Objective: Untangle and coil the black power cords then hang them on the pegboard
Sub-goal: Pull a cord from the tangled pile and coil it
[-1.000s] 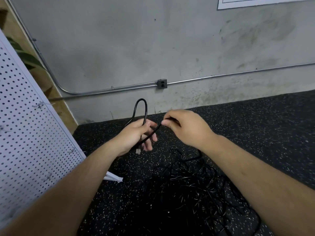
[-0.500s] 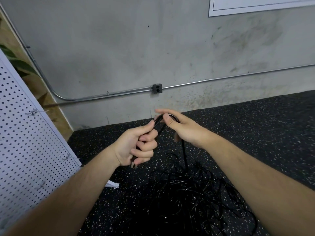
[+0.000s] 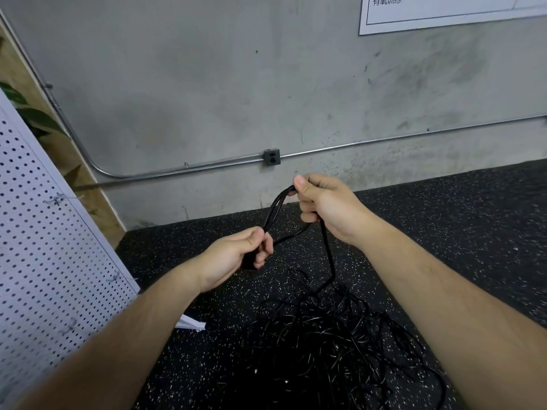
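Note:
A black power cord [image 3: 275, 207] runs in short loops between my two hands. My left hand [image 3: 236, 255] grips the lower end of the loops, fingers curled round them. My right hand [image 3: 322, 202] holds the upper end, thumb pressed on the cord. From my right hand one strand [image 3: 328, 253] drops to a tangled pile of black cords [image 3: 331, 344] on the floor. The white pegboard [image 3: 44, 261] leans at the left, with small wire hooks on it.
The floor is black speckled rubber [image 3: 458, 226]. A grey concrete wall [image 3: 236, 84] stands behind, with a metal conduit and an outlet box [image 3: 271, 157]. A white foot of the pegboard [image 3: 191, 323] sticks out on the floor. Green leaves show at the far left.
My right hand has risen and pulled away from my left, stretching the loops between them. The view has tilted up a little.

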The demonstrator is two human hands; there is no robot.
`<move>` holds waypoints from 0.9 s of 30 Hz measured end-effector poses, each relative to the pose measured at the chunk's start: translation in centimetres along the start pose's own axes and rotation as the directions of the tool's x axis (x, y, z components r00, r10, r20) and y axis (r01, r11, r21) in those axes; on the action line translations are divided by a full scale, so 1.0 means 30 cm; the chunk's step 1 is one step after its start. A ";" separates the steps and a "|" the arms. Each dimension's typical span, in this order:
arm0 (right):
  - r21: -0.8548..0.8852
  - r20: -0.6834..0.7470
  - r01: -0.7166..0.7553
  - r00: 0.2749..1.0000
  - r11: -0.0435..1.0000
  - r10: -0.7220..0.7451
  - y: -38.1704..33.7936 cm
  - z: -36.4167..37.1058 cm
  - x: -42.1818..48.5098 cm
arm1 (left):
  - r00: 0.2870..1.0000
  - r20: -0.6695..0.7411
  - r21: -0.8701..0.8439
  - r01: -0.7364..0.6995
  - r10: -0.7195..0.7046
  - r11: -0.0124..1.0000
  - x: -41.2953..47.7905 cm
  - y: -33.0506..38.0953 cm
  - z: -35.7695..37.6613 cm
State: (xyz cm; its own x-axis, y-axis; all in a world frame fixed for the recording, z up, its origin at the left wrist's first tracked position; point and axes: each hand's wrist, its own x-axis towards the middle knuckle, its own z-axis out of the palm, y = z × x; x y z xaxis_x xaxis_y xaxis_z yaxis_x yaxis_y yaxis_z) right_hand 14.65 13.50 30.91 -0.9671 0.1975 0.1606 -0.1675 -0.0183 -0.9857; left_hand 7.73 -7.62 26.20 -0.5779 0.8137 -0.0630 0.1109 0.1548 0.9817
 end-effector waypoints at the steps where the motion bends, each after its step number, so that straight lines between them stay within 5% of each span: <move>1: -0.058 -0.015 0.016 1.000 0.998 -0.017 -0.009 -0.001 -0.002 | 1.000 0.018 0.005 0.000 0.000 1.000 -0.004 -0.002 0.007; 5: -0.233 -0.099 0.077 0.990 0.969 -0.103 -0.031 -0.013 -0.008 | 0.998 0.066 -0.124 -0.004 0.012 0.992 -0.020 -0.004 0.011; 9: -0.235 -0.183 0.104 0.972 0.966 -0.149 -0.025 -0.024 -0.007 | 1.000 -0.004 0.091 0.005 -0.004 0.996 -0.010 -0.009 0.031; 12: -0.261 -0.111 0.057 0.990 0.964 -0.089 -0.005 -0.030 0.002 | 0.998 -0.016 0.100 0.055 -0.053 0.993 -0.018 -0.018 0.046; 15: -0.199 0.058 0.006 0.998 0.980 0.005 0.017 -0.038 -0.006 | 0.999 0.008 -0.103 0.052 -0.051 0.993 -0.031 -0.003 0.050; 19: -0.234 0.181 0.085 0.983 0.969 -0.042 0.030 0.009 -0.020 | 0.999 -0.040 -0.282 -0.010 -0.002 0.959 -0.011 0.061 0.062; 27: -0.254 0.128 0.183 0.980 0.950 -0.154 0.066 0.114 -0.029 | 0.990 -0.142 -0.299 -0.032 -0.011 0.954 0.018 0.088 0.024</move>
State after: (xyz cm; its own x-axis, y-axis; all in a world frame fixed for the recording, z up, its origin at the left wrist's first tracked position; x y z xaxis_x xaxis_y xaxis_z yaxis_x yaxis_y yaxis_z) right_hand 14.52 9.94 28.99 -0.9462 0.0706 0.3157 -0.2870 0.2673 -0.9199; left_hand 8.29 -6.37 28.62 -0.6879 0.7242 -0.0479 -0.1177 -0.0462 0.9920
